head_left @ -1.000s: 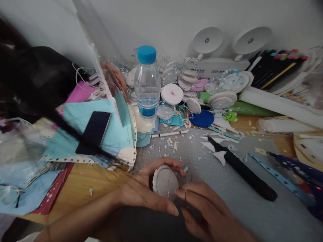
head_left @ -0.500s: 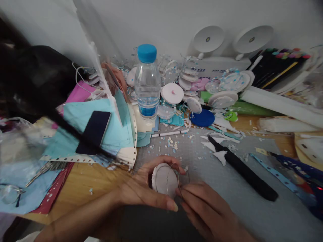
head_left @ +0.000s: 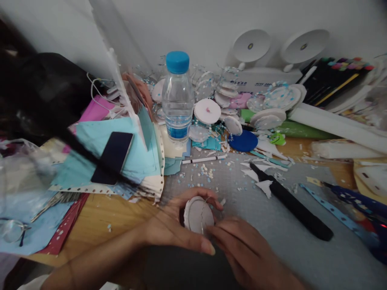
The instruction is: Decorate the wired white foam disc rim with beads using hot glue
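My left hand (head_left: 178, 225) curls around a small white round disc (head_left: 198, 215), thumb along the near side and fingers around the far side. A thin wire (head_left: 203, 213) runs across the disc's face. At the disc's right edge, my right hand (head_left: 244, 245) has its fingertips pinched together, seemingly on the wire; blur hides the exact grip. Both hands are over the grey mat (head_left: 181, 189) near the front of the table.
Behind the hands stands a water bottle (head_left: 178, 100) with a blue cap, beside many decorated white discs (head_left: 207, 111). A phone (head_left: 113, 157) lies on blue paper at left. A black-handled tool (head_left: 299, 209) and paper scraps (head_left: 208, 171) lie on the mat.
My right hand has shifted slightly left, closer across the disc's face. The wire loop that stuck out to the right is drawn in nearer the disc. My left hand keeps its hold.
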The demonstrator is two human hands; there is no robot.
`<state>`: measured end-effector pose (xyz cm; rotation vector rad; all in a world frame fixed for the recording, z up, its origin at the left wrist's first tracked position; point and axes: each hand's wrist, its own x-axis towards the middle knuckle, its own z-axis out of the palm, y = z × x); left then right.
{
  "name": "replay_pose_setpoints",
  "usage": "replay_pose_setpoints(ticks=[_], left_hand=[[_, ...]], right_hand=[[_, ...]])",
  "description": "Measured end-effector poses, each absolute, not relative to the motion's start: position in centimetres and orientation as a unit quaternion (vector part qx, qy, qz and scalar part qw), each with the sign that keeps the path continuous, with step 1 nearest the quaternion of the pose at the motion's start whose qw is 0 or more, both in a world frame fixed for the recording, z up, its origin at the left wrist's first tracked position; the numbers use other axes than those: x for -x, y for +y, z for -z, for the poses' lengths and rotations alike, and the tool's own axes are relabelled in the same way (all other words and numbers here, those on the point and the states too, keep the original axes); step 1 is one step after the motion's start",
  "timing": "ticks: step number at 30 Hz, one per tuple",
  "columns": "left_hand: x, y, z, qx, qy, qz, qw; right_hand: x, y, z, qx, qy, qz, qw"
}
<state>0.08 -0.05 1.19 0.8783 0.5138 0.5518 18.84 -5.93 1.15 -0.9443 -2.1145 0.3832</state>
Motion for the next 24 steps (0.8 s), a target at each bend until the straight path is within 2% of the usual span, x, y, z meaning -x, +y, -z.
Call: replay_pose_setpoints(ticks=[20,24], left_hand=[[-0.28,0.19,-1.25,-0.413,0.248,-0.254,0.838],[-0.22,0.02,-1.12,-0.401,0.247,-0.269,0.84]], right_hand=[[-19.01,-5.74,-1.15,0.345,-0.844,-0.17,0.373],[-19.06,-5.74,-1.03,0.346,-0.836,-0.161,0.395]])
